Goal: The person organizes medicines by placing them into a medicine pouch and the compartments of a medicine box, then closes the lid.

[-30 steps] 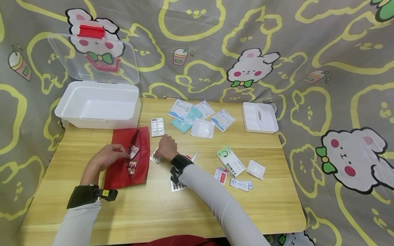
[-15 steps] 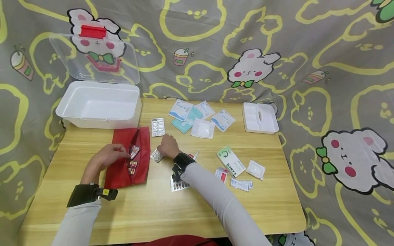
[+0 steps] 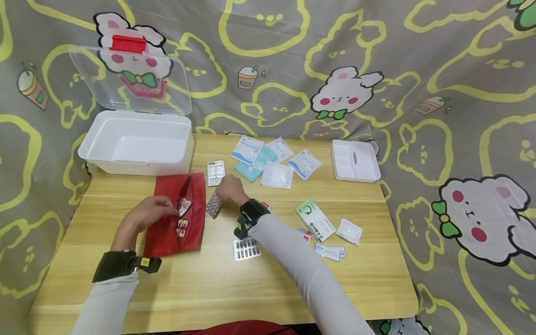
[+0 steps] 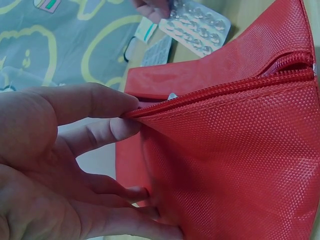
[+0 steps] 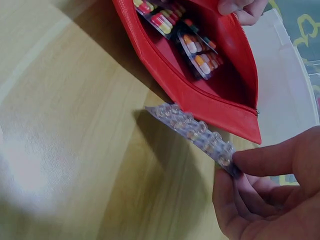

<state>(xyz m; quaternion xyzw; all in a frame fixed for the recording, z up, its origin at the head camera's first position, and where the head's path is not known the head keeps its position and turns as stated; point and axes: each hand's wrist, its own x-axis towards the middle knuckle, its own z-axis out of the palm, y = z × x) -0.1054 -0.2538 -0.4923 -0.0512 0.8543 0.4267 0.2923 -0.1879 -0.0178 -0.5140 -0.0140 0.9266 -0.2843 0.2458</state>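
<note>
My left hand [image 3: 151,213] pinches the zipped edge of a red pouch [image 4: 240,145] between thumb and finger, holding its mouth apart. Inside the pouch, blister packs of red-yellow capsules [image 5: 164,21] and orange-white capsules [image 5: 202,57] show in the right wrist view. With thumb and fingers my right hand [image 5: 272,185] pinches one end of a blister pack of clear round pills [image 5: 195,131], tilted close beside the pouch's opening. Another silver blister pack [image 3: 216,173] lies on the table just beyond the right hand. A capsule blister pack [image 3: 247,249] lies nearer the table's front.
Behind the pouch stands a white box [image 3: 136,144] with its clear lid raised. Surgical packets [image 3: 248,150] lie at the back middle, a white divided tray [image 3: 356,160] at the back right. A green-white medicine box [image 3: 315,220] and small packets [image 3: 330,251] lie on the right.
My right hand has shifted slightly back and right, tilting up the blister pack of round pills. The capsule pack near the front now shows more fully. My left hand stays on the pouch.
</note>
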